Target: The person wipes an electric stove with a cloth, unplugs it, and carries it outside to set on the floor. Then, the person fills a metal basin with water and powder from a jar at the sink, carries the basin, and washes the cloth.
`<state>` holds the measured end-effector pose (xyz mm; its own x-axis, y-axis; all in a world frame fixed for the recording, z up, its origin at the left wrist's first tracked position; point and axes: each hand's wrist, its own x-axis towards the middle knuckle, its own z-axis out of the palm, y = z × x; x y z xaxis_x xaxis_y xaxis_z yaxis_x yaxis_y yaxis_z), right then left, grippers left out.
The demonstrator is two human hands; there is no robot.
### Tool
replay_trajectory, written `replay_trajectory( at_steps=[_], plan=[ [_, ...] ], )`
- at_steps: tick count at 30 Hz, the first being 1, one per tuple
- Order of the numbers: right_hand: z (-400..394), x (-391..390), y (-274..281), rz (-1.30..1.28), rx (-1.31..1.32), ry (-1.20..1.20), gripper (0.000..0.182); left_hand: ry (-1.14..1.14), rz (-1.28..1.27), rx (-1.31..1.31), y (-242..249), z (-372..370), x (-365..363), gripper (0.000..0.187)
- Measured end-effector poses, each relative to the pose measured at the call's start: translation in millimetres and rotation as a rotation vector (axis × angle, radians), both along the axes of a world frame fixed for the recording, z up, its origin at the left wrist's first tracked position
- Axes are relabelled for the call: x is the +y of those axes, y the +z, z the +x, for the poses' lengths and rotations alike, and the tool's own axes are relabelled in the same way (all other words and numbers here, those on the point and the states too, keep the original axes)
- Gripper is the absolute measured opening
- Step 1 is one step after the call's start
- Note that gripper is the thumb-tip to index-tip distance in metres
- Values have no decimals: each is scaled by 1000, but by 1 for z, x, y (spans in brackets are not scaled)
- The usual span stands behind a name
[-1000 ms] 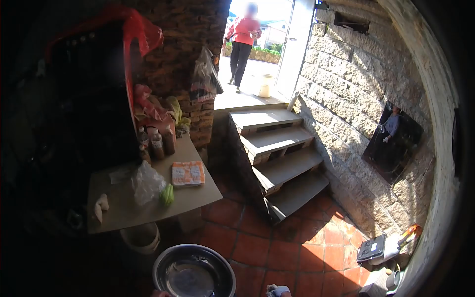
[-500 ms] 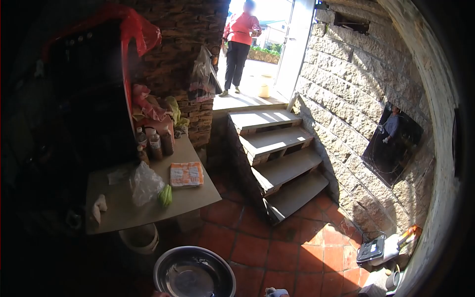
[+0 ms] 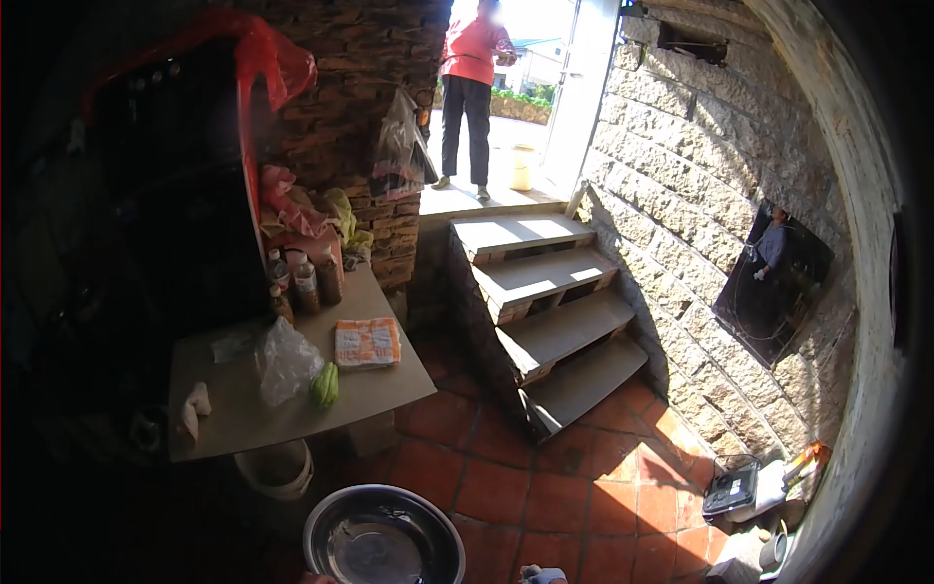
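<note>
A wide stainless steel basin (image 3: 381, 494) is at the bottom of the head view, tilted a little so its shiny inside shows. A sliver of my left hand (image 3: 316, 579) shows at the basin's near left rim, gripping it; most of that hand is below the frame. To the right of the basin, my right hand (image 3: 542, 575) just enters at the bottom edge, in what looks like a whitish glove. It is apart from the basin, and its fingers are cut off by the frame.
A table (image 3: 409, 384) at left bears bottles (image 3: 306, 284), a plastic bag (image 3: 287, 360), a green gourd-like vegetable (image 3: 325, 385) and an orange-white packet (image 3: 368, 343). A bucket (image 3: 277, 472) stands beneath. Steps (image 3: 569, 316) climb to a doorway with a person (image 3: 469, 92).
The person in the doorway has shifted stance, with one foot moved right and the legs further apart. The basin and my hands have hardly moved.
</note>
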<state>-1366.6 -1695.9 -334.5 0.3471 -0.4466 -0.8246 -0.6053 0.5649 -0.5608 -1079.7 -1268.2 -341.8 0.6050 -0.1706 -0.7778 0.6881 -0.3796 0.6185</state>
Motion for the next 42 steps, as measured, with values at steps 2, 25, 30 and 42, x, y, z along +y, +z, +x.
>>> replay_trajectory(
  at_steps=[2, 25, 30, 42],
  plan=[
    [6, 4, 13, 20, -7, -18, 14, 3, 4, 3, 0, -3, 0, 25],
    [19, -24, 14, -60, 27, 139, 19, 82, 48, 32, -7, -29, -11, 30],
    [22, -26, 29, 7, -1, 115, 18, 108, 69, 42, -5, -40, -14, 32],
    [23, -51, 27, 191, -120, 27, 15, 188, 143, 66, -2, -76, -21, 35]
  ],
)
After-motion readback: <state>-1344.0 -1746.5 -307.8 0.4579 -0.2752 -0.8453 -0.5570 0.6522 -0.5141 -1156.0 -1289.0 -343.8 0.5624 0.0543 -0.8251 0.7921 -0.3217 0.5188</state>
